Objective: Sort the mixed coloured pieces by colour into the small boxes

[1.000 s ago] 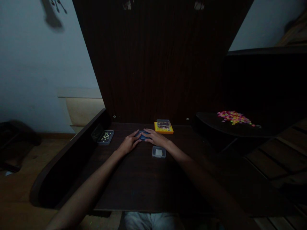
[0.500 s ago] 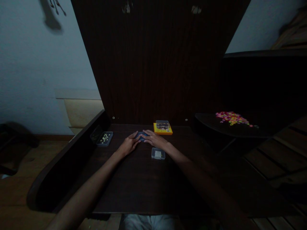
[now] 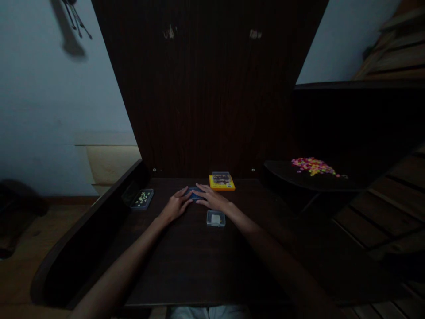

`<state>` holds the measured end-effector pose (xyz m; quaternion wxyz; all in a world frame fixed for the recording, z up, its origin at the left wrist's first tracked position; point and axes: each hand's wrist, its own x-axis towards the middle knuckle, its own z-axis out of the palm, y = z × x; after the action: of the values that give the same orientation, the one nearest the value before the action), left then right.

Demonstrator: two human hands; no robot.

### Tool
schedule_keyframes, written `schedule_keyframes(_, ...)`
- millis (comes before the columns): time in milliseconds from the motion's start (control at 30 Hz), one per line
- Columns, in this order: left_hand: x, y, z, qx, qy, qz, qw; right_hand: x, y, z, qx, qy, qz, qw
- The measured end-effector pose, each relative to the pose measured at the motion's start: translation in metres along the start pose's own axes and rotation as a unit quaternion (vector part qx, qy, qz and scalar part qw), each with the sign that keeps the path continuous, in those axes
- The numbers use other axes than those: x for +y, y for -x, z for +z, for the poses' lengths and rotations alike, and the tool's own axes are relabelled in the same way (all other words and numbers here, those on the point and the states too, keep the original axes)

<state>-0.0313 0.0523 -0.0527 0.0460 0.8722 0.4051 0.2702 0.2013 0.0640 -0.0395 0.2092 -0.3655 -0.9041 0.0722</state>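
A small blue flat box [image 3: 195, 193] lies on the dark table towards the back, between my two hands. My left hand [image 3: 176, 205] grips its left side, with the thumb and fingers on its edges. From the right, my right hand [image 3: 213, 198] holds it, fingers reaching across its top and near edge. The fingers cover part of the box, and its contents cannot be made out. Just nearer than my right hand sits a small clear plastic box [image 3: 216, 219] with a white label.
A clear case [image 3: 221, 177] with dark contents rests on a yellow box [image 3: 215, 185] at the back. On the left stands an open plastic box [image 3: 142, 199] holding small pale pieces. Colourful beads [image 3: 314, 166] are heaped on the right shelf [image 3: 282, 170].
The whole view has shifted slightly, so the table appears lower. Both hands stay at the blue box, and my right fingers look a little more spread.
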Motion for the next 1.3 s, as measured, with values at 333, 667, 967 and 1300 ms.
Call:
schedule_keyframes(333, 0.042, -0.070, -0.011, 0.106, 0.085, 0.021, 0.991, 0.031, 0.012, -0.060, 0.153, -0.030, 0.012, 0.988)
schedule_keyframes(667, 0.059, -0.134, 0.037, 0.129, 0.154, 0.039, 0.979, 0.089, 0.038, -0.076, 0.188, -0.020, 0.069, 0.979)
schedule_keyframes(967, 0.047, -0.143, 0.066, 0.132, 0.152, 0.017, 0.979, 0.112, 0.041, -0.059, 0.198, -0.024, 0.092, 0.976)
schedule_keyframes(1300, 0.048, -0.144, 0.067, 0.128, 0.126, 0.002, 0.984, 0.115, 0.036, -0.057, 0.214, 0.028, 0.085, 0.973)
